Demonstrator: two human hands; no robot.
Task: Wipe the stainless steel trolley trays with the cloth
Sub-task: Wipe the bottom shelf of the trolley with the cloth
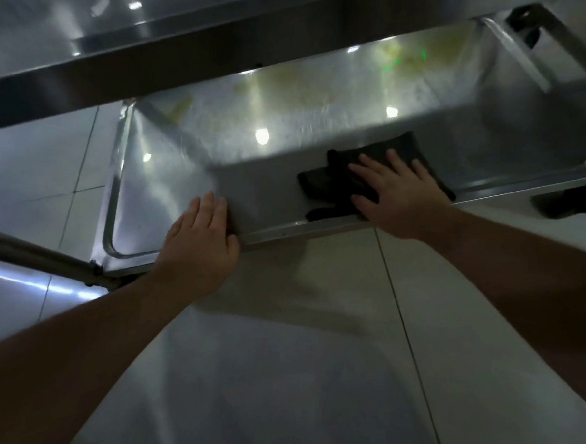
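Note:
The lower stainless steel tray [165,181] of the trolley lies below me, shiny, with yellowish smears toward its far side. A dark cloth [330,181] lies flat on the tray near its front rim. My right hand [398,194] presses on the cloth with fingers spread and straight. My left hand [200,241] rests over the tray's front rim, fingers together and reaching onto the tray surface. Above, the upper tray [136,32] overhangs the far part of the lower one.
A trolley leg and frame bar [29,251] run at the left. A black caster [571,201] sits at the right front corner, another [526,25] at the far right. Pale glossy floor tiles [293,359] lie under and around the trolley.

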